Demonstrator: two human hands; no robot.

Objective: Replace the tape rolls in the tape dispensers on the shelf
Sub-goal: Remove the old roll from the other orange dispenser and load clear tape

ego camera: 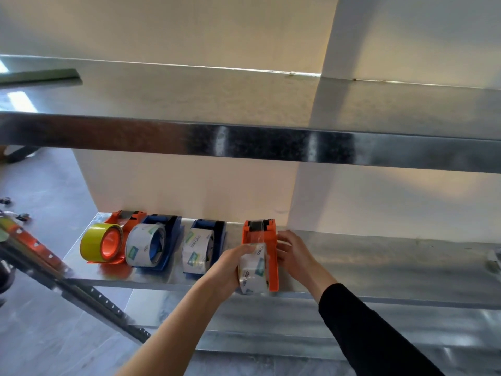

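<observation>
Several tape dispensers stand in a row on the metal shelf (379,256). The rightmost one is an orange dispenser (261,234) with a clear printed tape roll (253,270) in it. My left hand (233,267) grips that roll from the left. My right hand (292,249) holds the orange dispenser's right side. Left of them stand two blue dispensers, one (208,240) and another (162,234), each with a clear printed roll. At the far left, an orange dispenser (124,221) carries a yellow tape roll (101,245).
An upper metal shelf (244,142) juts out above the dispensers. A slanted perforated shelf post (81,289) runs at the lower left, with an orange and green bar (27,240) beside it. A pale object (494,260) sits at the shelf's right edge. Grey tiled floor lies below.
</observation>
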